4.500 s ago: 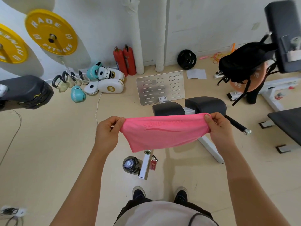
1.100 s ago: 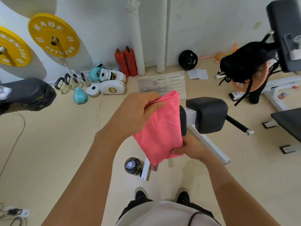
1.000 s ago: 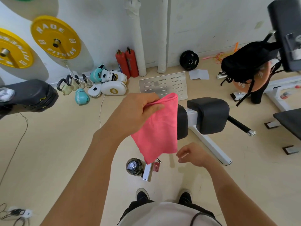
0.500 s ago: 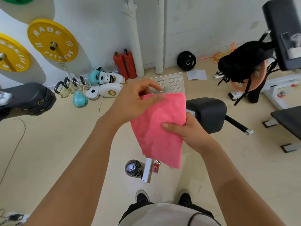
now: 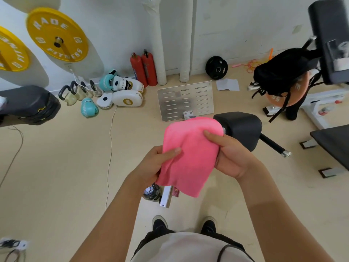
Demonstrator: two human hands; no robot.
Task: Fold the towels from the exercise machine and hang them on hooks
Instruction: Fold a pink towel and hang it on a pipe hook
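A pink towel (image 5: 190,156), folded into a small pad, hangs in front of my chest between both hands. My left hand (image 5: 153,165) pinches its left edge, thumb on the front face. My right hand (image 5: 231,156) grips the right edge, thumb laid across the front and fingers behind the cloth. The towel's top fold bulges upward and a loose corner droops at the lower right. Behind it stands the exercise machine with black roller pads (image 5: 239,127). No hooks are in view.
A metal footplate (image 5: 186,100) lies on the floor beyond the towel. Red fire extinguishers (image 5: 143,68), boxing gloves (image 5: 88,108) and kettlebells (image 5: 75,92) line the wall. A bench with a black bag (image 5: 283,72) stands right. A bottle (image 5: 151,192) sits near my shoes.
My left hand dropped from the towel's top corner to its left edge. My right hand shifted to the right edge, and the towel now sits lower and more compact.
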